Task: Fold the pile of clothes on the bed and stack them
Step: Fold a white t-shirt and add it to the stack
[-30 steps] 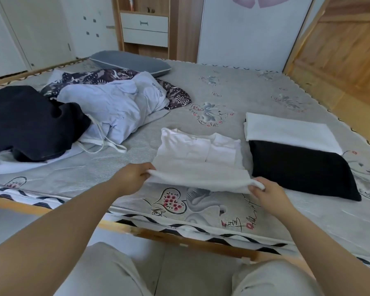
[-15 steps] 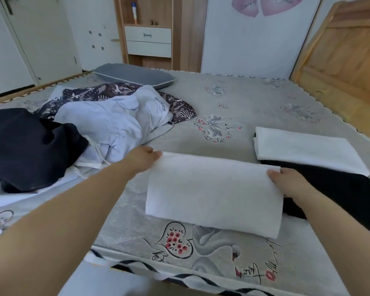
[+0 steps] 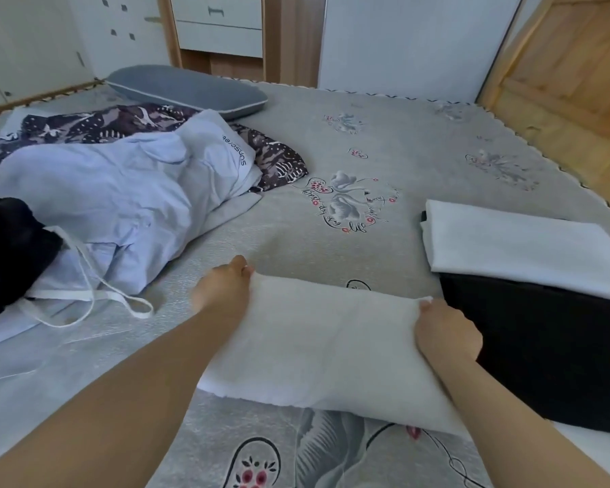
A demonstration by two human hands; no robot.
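- Both hands are on the white garment (image 3: 326, 350), which sits folded at the near edge of the bed (image 3: 384, 142), spread between the two forearms.
- The left hand (image 3: 222, 294) pinches the far left corner of the cloth, thumb and fingertips closed on the edge.
- The right hand (image 3: 444, 332) grips the far right corner, fingers curled over the fabric.
- The near edge of the garment hangs loose over the printed swan design on the bed cover.
- Just to the right lies a folded black garment (image 3: 543, 353), touching the right hand's side, with a folded white cloth (image 3: 522, 248) resting on its far part.
- Off to the left waits the unfolded pile: a pale lavender jacket (image 3: 120, 202) with white drawstrings trailing toward the person, a black garment (image 3: 11, 251) at the left edge, and a dark patterned piece (image 3: 120, 121) behind them.
- A grey pillow (image 3: 187, 89) sits at the far side, near a wooden cabinet (image 3: 219, 29) with white drawers.
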